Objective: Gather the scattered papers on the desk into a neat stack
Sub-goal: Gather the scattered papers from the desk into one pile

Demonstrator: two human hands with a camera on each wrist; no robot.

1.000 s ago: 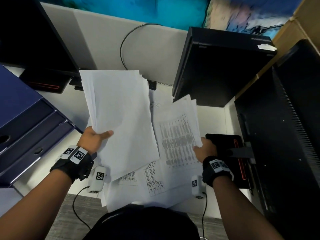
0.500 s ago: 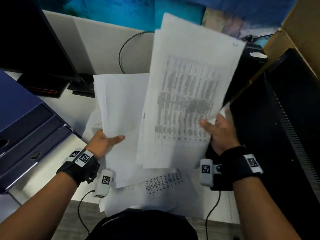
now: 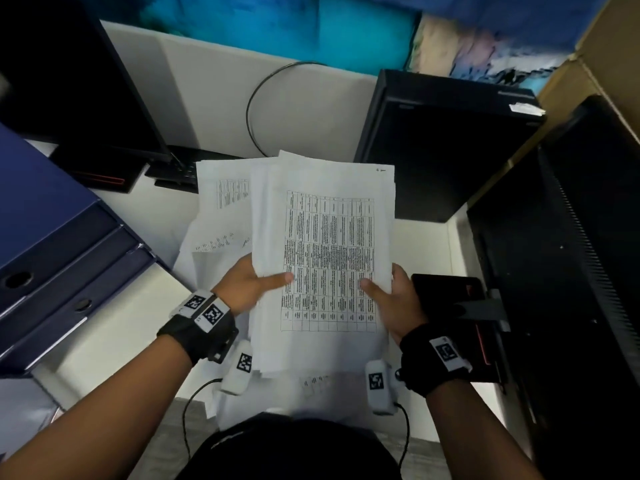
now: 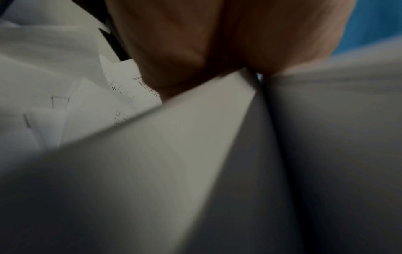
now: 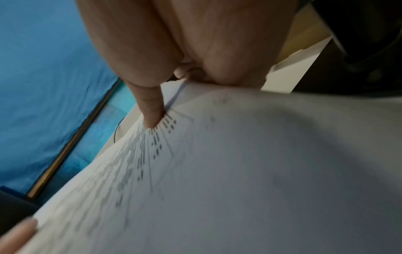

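White printed papers (image 3: pixel 329 258) sit gripped between both hands above the worktop (image 3: pixel 114 341): the left hand (image 3: pixel 247 284) pinches their left edge, thumb on top, and the right hand (image 3: pixel 394 299) pinches the right edge likewise. More loose sheets (image 3: pixel 221 216) lie beneath. Blue file boxes (image 3: pixel 59 244) stand left, a black computer case (image 3: pixel 446 147) behind, a monitor (image 3: pixel 571 271) right, against a pale partition.

The sheaf of papers (image 3: pixel 329 258) hides both hands' fingers beneath it. Its table print is too small to read. Loose sheets (image 3: pixel 221 216) underneath lie partly covered, and both wrist views are blurred.
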